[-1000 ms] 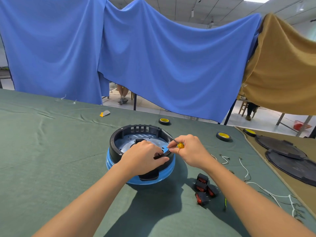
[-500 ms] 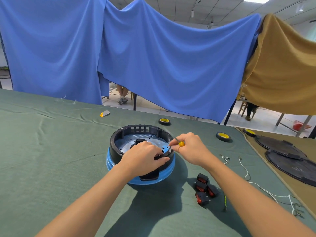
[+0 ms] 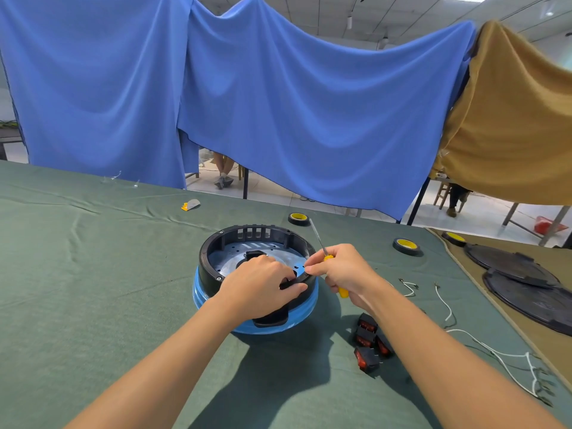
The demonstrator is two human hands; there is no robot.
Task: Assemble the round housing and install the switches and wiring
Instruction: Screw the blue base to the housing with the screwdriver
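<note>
Two bare hands meet at the near right rim of a round black plastic housing (image 3: pixel 216 252), seated on a blue base (image 3: pixel 201 297) on a green cloth-covered table (image 3: pixel 93 274). The left hand (image 3: pixel 263 286) curls its fingers over the rim. The right hand (image 3: pixel 343 270) wraps a yellow-handled screwdriver (image 3: pixel 327 257) in its palm, while forefinger and thumb pinch at the rim on something too small to tell. The shaft points up and away from the housing, so the tip likely needs swinging down and leftward. Black-and-red rocker switches (image 3: pixel 368 342) lie nearer the right arm.
</note>
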